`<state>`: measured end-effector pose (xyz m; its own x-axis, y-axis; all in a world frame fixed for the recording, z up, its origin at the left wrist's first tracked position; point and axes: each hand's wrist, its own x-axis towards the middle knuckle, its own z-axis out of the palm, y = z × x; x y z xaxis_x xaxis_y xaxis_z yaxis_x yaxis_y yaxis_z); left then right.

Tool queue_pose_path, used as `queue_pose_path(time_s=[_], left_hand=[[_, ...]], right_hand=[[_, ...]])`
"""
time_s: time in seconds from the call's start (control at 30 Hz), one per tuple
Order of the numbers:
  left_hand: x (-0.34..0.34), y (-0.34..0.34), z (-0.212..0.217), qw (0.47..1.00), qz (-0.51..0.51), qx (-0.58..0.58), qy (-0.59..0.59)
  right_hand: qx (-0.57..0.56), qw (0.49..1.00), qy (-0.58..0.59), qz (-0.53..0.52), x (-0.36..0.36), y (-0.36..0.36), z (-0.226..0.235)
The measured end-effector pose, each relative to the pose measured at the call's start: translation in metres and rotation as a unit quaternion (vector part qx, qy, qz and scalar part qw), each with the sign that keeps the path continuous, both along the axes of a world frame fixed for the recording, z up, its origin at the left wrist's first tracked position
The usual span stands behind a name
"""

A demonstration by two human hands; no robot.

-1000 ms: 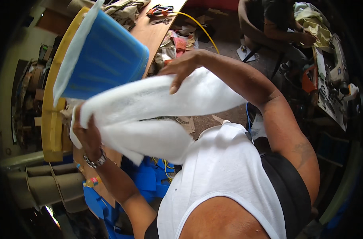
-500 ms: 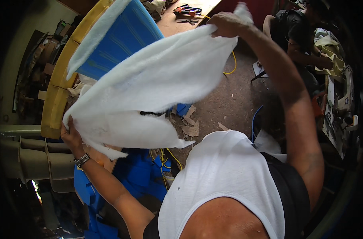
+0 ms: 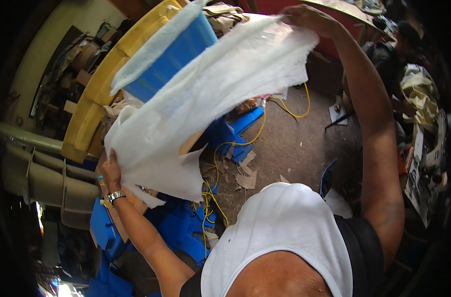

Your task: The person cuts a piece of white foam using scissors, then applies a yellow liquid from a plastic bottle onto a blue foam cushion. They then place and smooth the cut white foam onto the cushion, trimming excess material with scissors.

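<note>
Between my two raised hands stretches a thin sheet of white batting (image 3: pixel 201 89), ragged along its lower edge. My left hand (image 3: pixel 112 171), with a watch at its wrist, pinches the near left corner. At the far right my right hand (image 3: pixel 307 19) grips the upper end, its fingertips partly hidden by the fabric. Behind the sheet lies a blue foam panel (image 3: pixel 178 59) with streaks on its face. A strip of white batting (image 3: pixel 154 49) runs along its left side, beside a curved yellow foam piece (image 3: pixel 94 84).
Blue foam scraps (image 3: pixel 183 227), torn cardboard (image 3: pixel 246 178) and a yellow cord (image 3: pixel 262 126) litter the floor. Curved beige panels (image 3: pixel 79 198) stand at the left. Another person (image 3: pixel 383 64) sits at the right near cream fabric (image 3: pixel 417 94) and a bench (image 3: pixel 417 178).
My right hand has moved farther up and away with its end of the batting. The sheet hangs more steeply, its lower flap has swung down, and the view has shifted.
</note>
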<state>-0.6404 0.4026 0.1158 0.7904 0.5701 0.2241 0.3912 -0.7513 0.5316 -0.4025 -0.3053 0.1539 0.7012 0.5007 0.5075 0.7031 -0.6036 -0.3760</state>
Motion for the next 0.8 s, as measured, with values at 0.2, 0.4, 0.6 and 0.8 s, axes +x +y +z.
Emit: queue_pose_path(time_s=[0.2, 0.4, 0.6, 0.8], left_hand=[[-0.002, 0.002, -0.008, 0.995, -0.050, 0.003, -0.086], [0.006, 0.010, -0.023, 0.974, -0.147, 0.149, -0.083], [0.013, -0.004, -0.019, 0.963, -0.103, 0.024, -0.249], [0.004, 0.008, -0.045, 0.948, -0.227, -0.139, -0.175]], right_hand=[[0.071, 0.986, 0.045, -0.144, -0.026, 0.004, 0.016], [0.172, 0.978, -0.077, -0.088, -0.024, 0.007, 0.032], [0.090, 0.958, -0.231, -0.141, -0.033, 0.007, 0.057], [-0.036, 0.921, -0.168, -0.350, -0.070, 0.020, 0.065]])
